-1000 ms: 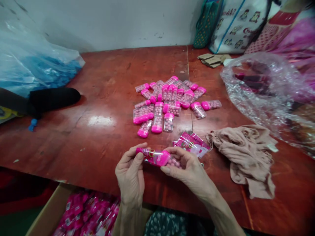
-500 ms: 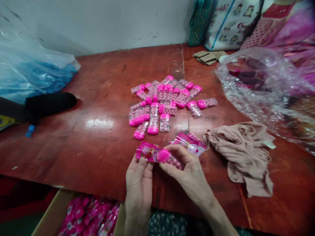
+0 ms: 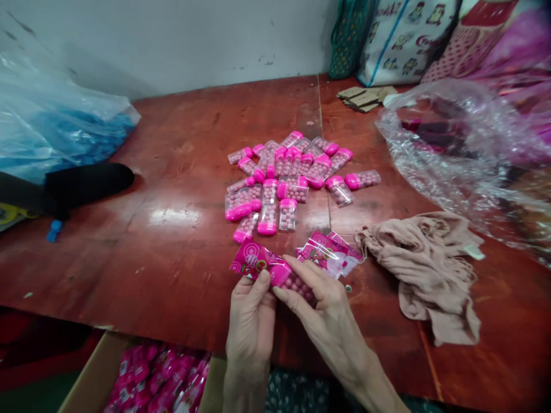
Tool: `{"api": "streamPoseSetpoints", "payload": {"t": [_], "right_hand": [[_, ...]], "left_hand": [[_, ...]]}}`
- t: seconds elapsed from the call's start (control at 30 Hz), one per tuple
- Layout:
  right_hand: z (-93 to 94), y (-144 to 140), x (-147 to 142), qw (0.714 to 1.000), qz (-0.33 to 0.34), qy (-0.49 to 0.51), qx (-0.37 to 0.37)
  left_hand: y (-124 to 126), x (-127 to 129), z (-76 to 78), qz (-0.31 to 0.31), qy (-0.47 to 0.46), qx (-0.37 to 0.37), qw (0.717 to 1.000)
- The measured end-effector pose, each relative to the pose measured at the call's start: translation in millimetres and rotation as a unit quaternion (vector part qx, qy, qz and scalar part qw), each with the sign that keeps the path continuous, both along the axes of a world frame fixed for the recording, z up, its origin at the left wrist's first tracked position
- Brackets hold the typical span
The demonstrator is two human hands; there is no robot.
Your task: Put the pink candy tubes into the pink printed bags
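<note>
My left hand (image 3: pixel 253 312) pinches a printed pink wrapper sleeve (image 3: pixel 251 259) between thumb and fingers, near the table's front edge. In my right hand (image 3: pixel 321 301) is a small clear candy container (image 3: pixel 297 285) with a pink cap, filled with pink balls. Its capped end lies at the sleeve's right end and overlaps it; how far inside it is, I cannot tell. Just beyond my right hand lie several flat pink sleeves (image 3: pixel 325 252). Farther back, several more capped candy containers (image 3: pixel 287 215) are spread in a loose heap.
A crumpled beige cloth (image 3: pixel 430 264) lies to the right, before a clear plastic bag (image 3: pixel 447 132). On the left are a bag with blue contents (image 3: pixel 81 137) and a black rounded object (image 3: pixel 90 182). Below the edge, a cardboard box (image 3: pixel 92 367) holds pink packets.
Both hands have moved slightly closer together. The container's capped end has shifted left against the sleeve, and my left thumb now presses nearer the cap.
</note>
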State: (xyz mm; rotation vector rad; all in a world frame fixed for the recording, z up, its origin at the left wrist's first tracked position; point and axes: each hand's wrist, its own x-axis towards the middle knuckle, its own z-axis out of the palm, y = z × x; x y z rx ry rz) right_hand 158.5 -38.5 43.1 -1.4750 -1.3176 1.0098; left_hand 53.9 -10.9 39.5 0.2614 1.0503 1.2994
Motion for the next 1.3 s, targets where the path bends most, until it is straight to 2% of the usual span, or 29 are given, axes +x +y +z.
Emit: {"api": "streamPoseSetpoints", "payload": {"t": [0.1, 0.4, 0.53, 0.63, 0.73, 0.87, 1.03, 1.13, 1.3], "right_hand": [[-1.2, -2.2, -1.9, 1.000, 0.012, -0.009, -0.021], [-4.6, -8.2, -6.2, 0.997, -0.026, -0.016, -0.073], [1.1, -9.0, -5.0, 0.998, 0.023, 0.017, -0.054], [3.2, -11.6, -3.9, 0.996, 0.064, 0.050, -0.029], [2.5, -13.9, -6.5, 0.997, 0.022, 0.065, -0.045], [2.7, -13.2, -12.7, 0.994, -0.029, 0.091, -0.050], [1.3, -11.1, -15.2, 0.986, -0.017, 0.150, -0.063], [-1.9, -10.7, -17.6, 0.980, -0.002, 0.181, -0.084], [-3.7, -10.1, -24.1, 0.987, -0.020, 0.137, -0.086]], "left_hand": [[0.4, -1.3, -0.2, 0.000, 0.012, -0.005, 1.000], [-3.5, 0.9, -6.2, -0.049, 0.010, 0.019, 0.999], [-3.9, -4.7, -9.2, -0.054, -0.005, 0.008, 0.998], [-1.8, -10.3, -9.1, -0.033, -0.004, 0.007, 0.999], [-1.3, -8.4, -5.8, -0.001, 0.018, 0.023, 1.000], [-5.2, 1.6, -0.4, -0.026, 0.010, -0.002, 1.000], [-3.7, -5.0, 4.2, -0.077, -0.047, -0.017, 0.996], [-1.9, -11.9, 5.3, -0.103, -0.049, -0.026, 0.993], [-7.5, -4.9, 1.0, -0.068, -0.039, -0.060, 0.995]]}}
